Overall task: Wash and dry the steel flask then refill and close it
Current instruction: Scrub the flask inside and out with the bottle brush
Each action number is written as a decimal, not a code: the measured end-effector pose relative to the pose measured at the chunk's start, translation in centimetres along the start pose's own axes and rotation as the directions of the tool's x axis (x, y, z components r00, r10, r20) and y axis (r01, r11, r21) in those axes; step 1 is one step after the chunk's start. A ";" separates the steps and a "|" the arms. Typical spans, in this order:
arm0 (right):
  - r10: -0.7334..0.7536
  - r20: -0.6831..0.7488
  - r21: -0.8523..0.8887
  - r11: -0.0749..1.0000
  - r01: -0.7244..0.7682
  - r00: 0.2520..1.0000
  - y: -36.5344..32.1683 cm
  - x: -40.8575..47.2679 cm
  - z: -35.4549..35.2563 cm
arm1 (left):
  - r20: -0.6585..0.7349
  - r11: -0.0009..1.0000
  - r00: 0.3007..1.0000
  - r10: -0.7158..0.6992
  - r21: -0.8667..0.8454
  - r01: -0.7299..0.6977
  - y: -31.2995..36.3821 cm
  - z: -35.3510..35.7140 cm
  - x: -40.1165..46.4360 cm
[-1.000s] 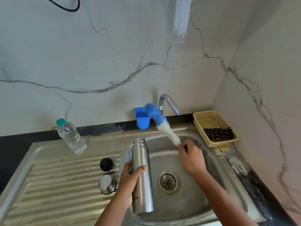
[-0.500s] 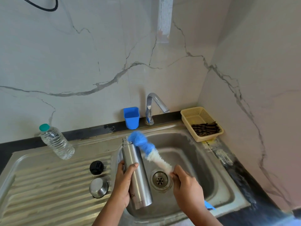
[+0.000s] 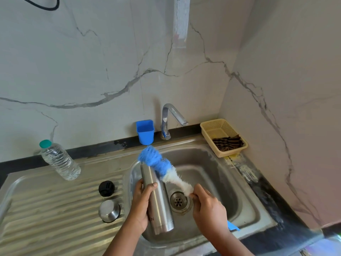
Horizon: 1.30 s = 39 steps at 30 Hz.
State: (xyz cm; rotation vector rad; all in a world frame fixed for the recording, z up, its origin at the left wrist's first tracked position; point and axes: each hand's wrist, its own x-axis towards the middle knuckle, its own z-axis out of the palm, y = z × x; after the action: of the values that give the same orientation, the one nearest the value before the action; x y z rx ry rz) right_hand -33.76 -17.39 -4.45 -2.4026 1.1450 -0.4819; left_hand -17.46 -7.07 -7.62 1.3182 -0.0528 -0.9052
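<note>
My left hand (image 3: 141, 204) grips the steel flask (image 3: 157, 202) around its middle and holds it tilted over the sink basin (image 3: 212, 174), mouth pointing away from me. My right hand (image 3: 207, 209) grips the handle of a bottle brush (image 3: 160, 166). The brush's blue bristle head lies against the flask's mouth and hides it; white bristles run down to my fingers. On the ribbed drainboard (image 3: 46, 209) to the left stand the flask's black stopper (image 3: 106, 188) and its steel cap (image 3: 109, 211).
A plastic water bottle (image 3: 59, 160) with a green cap stands at the back left of the drainboard. A blue cup (image 3: 145, 132) and the tap (image 3: 170, 117) are behind the basin. A cream basket (image 3: 223, 139) with a striped cloth sits at the right corner.
The brush came down from near the tap, and its blue head now sits at the flask's mouth. My right hand moved toward me; my left hand kept its grip on the flask.
</note>
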 end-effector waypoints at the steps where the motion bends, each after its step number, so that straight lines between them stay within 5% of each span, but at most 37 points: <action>1: 0.031 0.010 0.007 1.000 -0.031 0.999 0.1 -0.1 0.1 | 0.003 1.000 1.000 -0.007 0.000 0.007 0.0 0.0 -0.1; 10: 0.022 -0.033 -0.034 0.999 -0.024 0.999 0.6 -0.9 0.9 | 0.048 0.982 0.996 -0.080 -0.169 0.087 -0.4 -0.2 -0.5; 17: 0.030 -0.065 -0.038 0.999 -0.033 0.997 1.1 -0.3 0.5 | -0.050 1.000 0.999 -0.017 -0.010 0.017 -0.5 0.7 -0.5; 21: -0.142 -0.123 -0.082 0.988 0.133 0.982 1.2 -0.8 -0.2 | -0.059 0.999 0.998 -0.003 0.036 0.005 -0.5 0.6 -0.5; 24: -0.124 -0.178 -0.091 0.990 0.109 0.976 1.4 -0.5 -0.6 | -0.051 0.997 0.999 0.001 0.076 0.003 -0.6 0.7 -0.6; 39: -0.132 -0.174 -0.090 0.989 0.117 0.976 1.9 -0.4 -0.9 | 0.007 0.996 1.000 -0.011 -0.094 0.012 -0.4 0.4 -0.4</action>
State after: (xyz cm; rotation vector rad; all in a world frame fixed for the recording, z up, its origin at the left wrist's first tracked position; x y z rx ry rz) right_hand -35.65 -18.41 -4.69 -2.5533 1.1096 -0.7194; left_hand -18.13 -7.18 -7.67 1.2293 -0.0073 -0.9113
